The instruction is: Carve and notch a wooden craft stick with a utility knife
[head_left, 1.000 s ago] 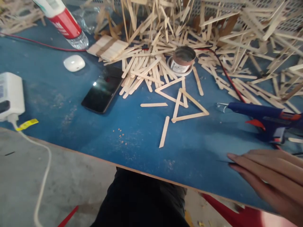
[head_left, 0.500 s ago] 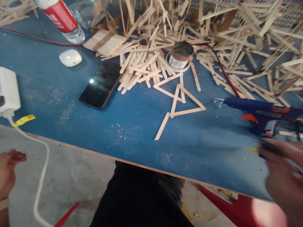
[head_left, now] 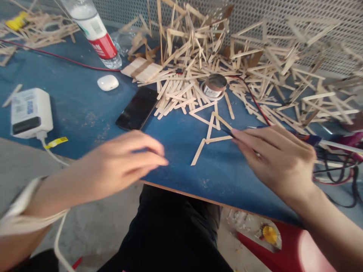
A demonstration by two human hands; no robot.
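Observation:
Joined craft sticks (head_left: 210, 126) lie on the blue table, forming a triangle with one more stick slanting down from its lower left corner and other sticks angled behind it. My right hand (head_left: 275, 158) pinches the triangle's right corner between thumb and fingers, which hide that corner. Over the table's front edge, left of the sticks, my left hand (head_left: 130, 162) hovers with nothing in it. Its fingers are slightly blurred, with a gap between them. Behind my right hand a blue glue gun (head_left: 307, 139) is mostly covered.
A loose pile of craft sticks (head_left: 176, 92) spreads along the back, with a small brown cup (head_left: 214, 86) among them. At left are a phone (head_left: 137, 109), a white earbud case (head_left: 108, 82), a water bottle (head_left: 103, 45) and a white charger (head_left: 32, 113) with its cable.
My right hand has moved left from beside the glue gun, without the dark tool it held, and grips the triangle's corner. My left hand has risen from below the table edge toward the sticks.

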